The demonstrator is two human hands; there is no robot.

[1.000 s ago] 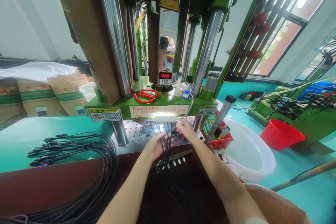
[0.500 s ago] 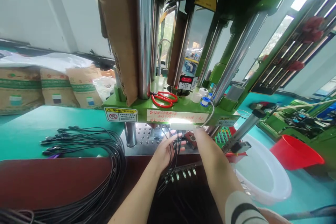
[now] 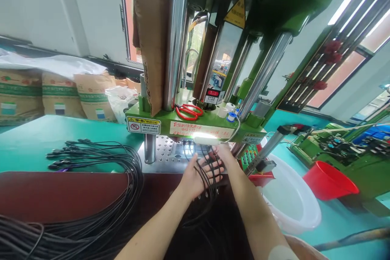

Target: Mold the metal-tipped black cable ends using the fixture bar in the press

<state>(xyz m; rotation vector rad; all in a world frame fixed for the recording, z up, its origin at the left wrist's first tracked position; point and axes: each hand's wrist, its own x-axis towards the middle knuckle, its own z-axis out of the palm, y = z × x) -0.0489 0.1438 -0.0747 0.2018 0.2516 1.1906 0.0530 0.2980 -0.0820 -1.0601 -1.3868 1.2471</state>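
My left hand (image 3: 198,176) is palm up in front of the green press, fingers spread. Several thin black cables (image 3: 209,185) lie across its palm and fingers and hang toward the dark area below. Beyond them, the cables run to a metal mold block (image 3: 185,149) on the perforated steel plate (image 3: 161,152). My right hand (image 3: 224,153) is just below the lit white lamp (image 3: 210,139), close to the far part of the cables. Its fingertips are partly hidden and too blurred to show a grip.
A bundle of black cables (image 3: 132,178) curves over the table on the left. Red-handled scissors (image 3: 189,111) and small spools (image 3: 231,116) sit on the press's green plate (image 3: 143,109). At right are a button panel (image 3: 249,156), a white tub (image 3: 312,211) and a red bucket (image 3: 332,183).
My left hand has moved slightly right, its palm now more open under the cables. My right hand, hidden behind the lamp before, has come into view beneath it. The camera view has shifted.
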